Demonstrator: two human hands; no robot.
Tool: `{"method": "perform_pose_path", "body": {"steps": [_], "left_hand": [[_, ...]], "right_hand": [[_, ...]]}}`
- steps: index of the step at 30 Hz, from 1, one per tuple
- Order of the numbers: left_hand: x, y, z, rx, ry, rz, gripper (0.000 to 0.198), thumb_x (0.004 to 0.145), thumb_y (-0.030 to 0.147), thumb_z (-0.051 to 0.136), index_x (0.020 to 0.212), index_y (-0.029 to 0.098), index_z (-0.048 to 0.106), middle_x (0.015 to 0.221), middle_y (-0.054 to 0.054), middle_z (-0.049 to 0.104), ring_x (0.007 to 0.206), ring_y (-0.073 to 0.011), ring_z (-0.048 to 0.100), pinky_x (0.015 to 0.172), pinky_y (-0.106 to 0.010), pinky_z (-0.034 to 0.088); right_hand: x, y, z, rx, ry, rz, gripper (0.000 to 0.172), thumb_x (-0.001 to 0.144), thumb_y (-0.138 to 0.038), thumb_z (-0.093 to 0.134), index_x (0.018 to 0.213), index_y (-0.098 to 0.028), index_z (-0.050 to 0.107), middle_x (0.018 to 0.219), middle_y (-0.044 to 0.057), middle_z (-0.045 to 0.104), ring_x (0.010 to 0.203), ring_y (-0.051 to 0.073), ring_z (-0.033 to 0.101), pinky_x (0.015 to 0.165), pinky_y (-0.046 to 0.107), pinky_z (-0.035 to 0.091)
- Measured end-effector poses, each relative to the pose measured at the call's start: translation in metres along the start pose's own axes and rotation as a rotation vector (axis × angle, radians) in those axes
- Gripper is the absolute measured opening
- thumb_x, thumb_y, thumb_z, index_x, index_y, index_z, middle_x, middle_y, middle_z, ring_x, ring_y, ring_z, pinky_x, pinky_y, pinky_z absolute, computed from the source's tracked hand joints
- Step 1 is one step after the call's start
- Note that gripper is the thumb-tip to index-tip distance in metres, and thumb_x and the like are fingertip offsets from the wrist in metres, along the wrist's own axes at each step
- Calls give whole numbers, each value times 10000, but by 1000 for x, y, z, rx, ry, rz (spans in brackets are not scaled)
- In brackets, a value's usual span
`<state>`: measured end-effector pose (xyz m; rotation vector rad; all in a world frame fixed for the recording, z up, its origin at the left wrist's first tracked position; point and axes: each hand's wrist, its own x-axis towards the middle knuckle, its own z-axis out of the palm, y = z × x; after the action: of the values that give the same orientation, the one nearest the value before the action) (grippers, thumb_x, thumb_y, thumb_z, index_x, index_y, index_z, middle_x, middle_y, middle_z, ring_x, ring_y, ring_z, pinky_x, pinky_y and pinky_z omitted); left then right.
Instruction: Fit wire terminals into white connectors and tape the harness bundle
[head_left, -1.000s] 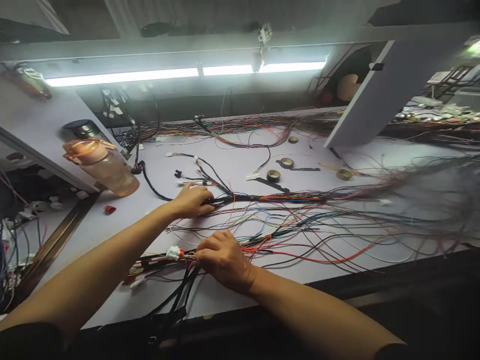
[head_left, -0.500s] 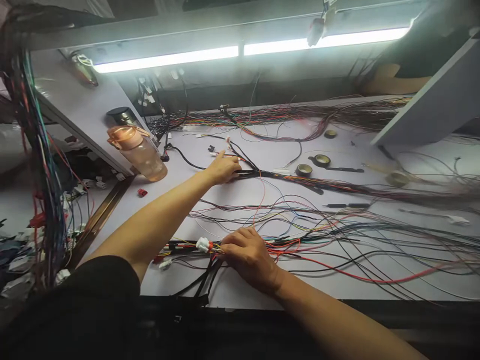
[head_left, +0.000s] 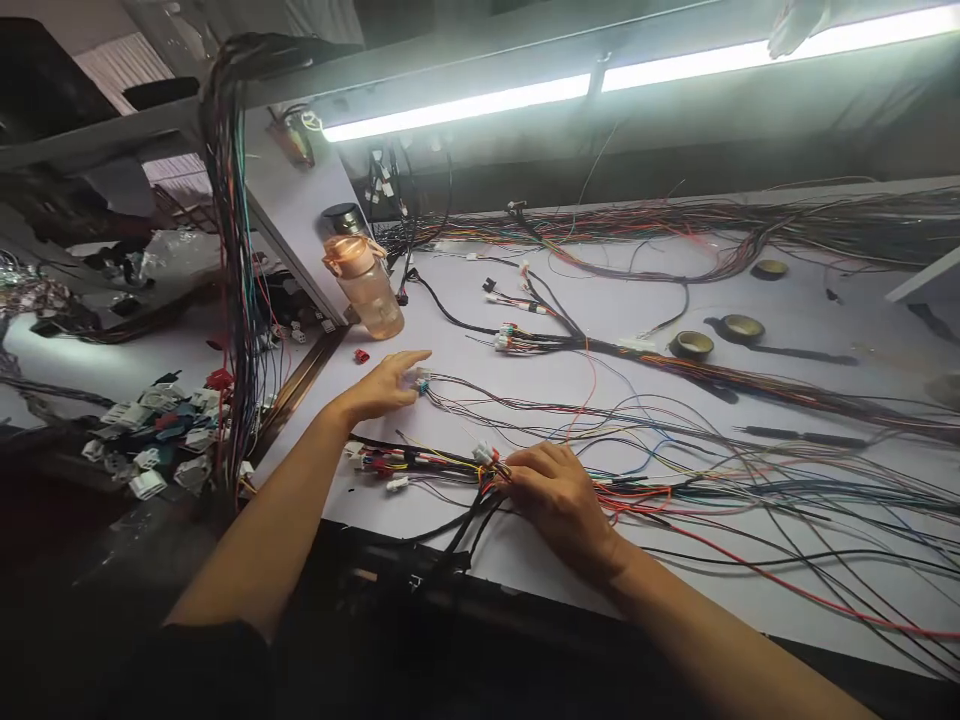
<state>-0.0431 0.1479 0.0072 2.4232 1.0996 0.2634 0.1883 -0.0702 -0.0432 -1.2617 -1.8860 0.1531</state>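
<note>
My left hand (head_left: 386, 385) is over the left part of the table, fingers stretched out and apart. Its fingertips are right at a small blue and white connector (head_left: 423, 385) on the end of several thin wires; whether they touch it I cannot tell. Nearer the front edge, my right hand (head_left: 556, 500) is closed around a wire bundle (head_left: 506, 478) beside a white connector (head_left: 485, 454) with a red part. Black cables (head_left: 466, 525) and white plugs fan out left of that grip. Behind lies a second wire harness (head_left: 607, 347) with plugs on its branches.
A water bottle (head_left: 367, 285) stands at the left panel, near a small red connector (head_left: 361, 356). Tape rolls (head_left: 691, 345) and a dark pen-shaped tool (head_left: 802, 437) lie to the right. Hanging wires (head_left: 236, 280) and a pile of connectors (head_left: 161, 430) are at far left.
My left hand has drawn back from the rear harness toward the blue and white connector nearer the front. My right hand keeps its hold on the bundle. The view has swung left.
</note>
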Motion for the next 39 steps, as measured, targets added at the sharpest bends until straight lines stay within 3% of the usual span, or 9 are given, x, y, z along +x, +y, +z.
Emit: {"method": "perform_pose_path", "body": {"steps": [3, 8, 13, 16, 21, 26, 31, 35, 39], "left_hand": [[3, -1, 5, -4, -51, 18, 669, 700, 257, 647, 1355, 212, 515, 1395, -93, 525, 1271, -260, 483, 1067, -395, 386], [42, 5, 25, -68, 101, -12, 409, 779, 318, 582, 1146, 165, 677, 1062, -77, 702, 901, -186, 638, 835, -312, 505], [94, 13, 43, -31, 293, -51, 434, 797, 254, 519, 1196, 151, 653, 1108, -113, 665, 976, -228, 603, 912, -375, 463], [102, 12, 41, -20, 277, -53, 448, 760, 241, 531, 1174, 135, 666, 1100, -124, 656, 993, -247, 607, 943, -396, 453], [70, 11, 20, -24, 181, 18, 755, 676, 252, 606, 1411, 207, 440, 1386, -100, 480, 1190, -237, 527, 969, -355, 462], [3, 52, 20, -180, 295, 1, 416, 801, 288, 550, 1197, 183, 624, 1182, -94, 611, 1041, -216, 572, 925, -386, 476], [-64, 113, 52, -679, -36, 27, 363, 820, 307, 625, 1181, 287, 660, 1150, -74, 628, 985, -205, 577, 878, -356, 481], [-71, 141, 73, -968, 13, -39, 282, 789, 350, 683, 1061, 284, 719, 1076, -64, 649, 956, -212, 589, 832, -333, 484], [-58, 149, 85, -1167, 82, -137, 233, 814, 423, 644, 811, 217, 753, 821, -49, 660, 807, -194, 600, 782, -330, 495]], "right_hand": [[0, 0, 0, -10, 12, -7, 148, 936, -264, 558, 852, -225, 672, 862, 13, 685, 775, 137, 519, 696, 308, 333], [0, 0, 1, -12, 19, -13, 130, 927, -246, 572, 831, -212, 652, 864, 5, 689, 773, 131, 519, 719, 306, 337], [3, -2, 0, -34, 31, -18, 172, 937, -274, 557, 806, -206, 646, 850, 8, 694, 759, 127, 521, 707, 300, 332], [4, -2, -1, -51, 34, -10, 222, 952, -293, 529, 790, -200, 648, 837, 15, 694, 744, 125, 522, 699, 300, 330], [4, 0, 0, -54, 18, -6, 216, 952, -290, 524, 794, -207, 645, 849, 14, 697, 753, 131, 530, 704, 304, 331], [3, 1, 2, -26, 43, 38, 207, 946, -293, 541, 780, -202, 623, 845, 9, 683, 760, 126, 526, 704, 299, 333], [2, 1, 0, 0, 17, 71, 241, 970, -300, 489, 803, -201, 631, 856, 25, 671, 777, 136, 529, 713, 306, 337], [1, 3, 1, -32, 25, 53, 291, 989, -302, 436, 806, -200, 638, 880, 37, 671, 804, 149, 534, 709, 311, 333], [1, 4, 5, -169, 24, 70, 231, 975, -320, 474, 909, -197, 659, 789, 33, 643, 740, 151, 505, 674, 309, 313]]}}
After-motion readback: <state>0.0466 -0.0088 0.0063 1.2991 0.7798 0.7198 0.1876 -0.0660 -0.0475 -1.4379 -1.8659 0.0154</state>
